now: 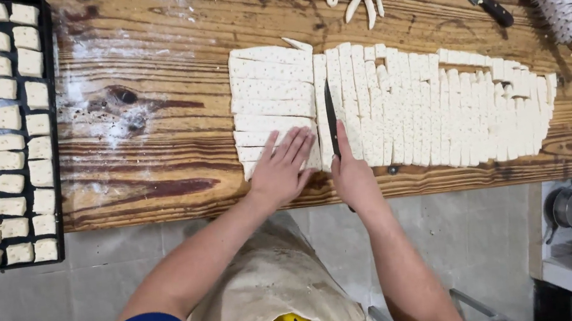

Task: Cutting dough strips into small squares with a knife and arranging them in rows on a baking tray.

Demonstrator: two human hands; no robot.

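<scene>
While the dough sheet (382,107) lies scored into strips on the wooden desk (156,67), the right hand (352,174) grips a knife (331,114) upright in it; the left hand (283,168) presses flat, fingers spread, on the uncut part beside a tray (61,138) of cut pieces.

The left hand (285,162) presses flat on the dough sheet (278,102); at its three o'clock, the right hand (352,174) grips a knife (331,114), blade pointing twelve o'clock through the dough.
</scene>
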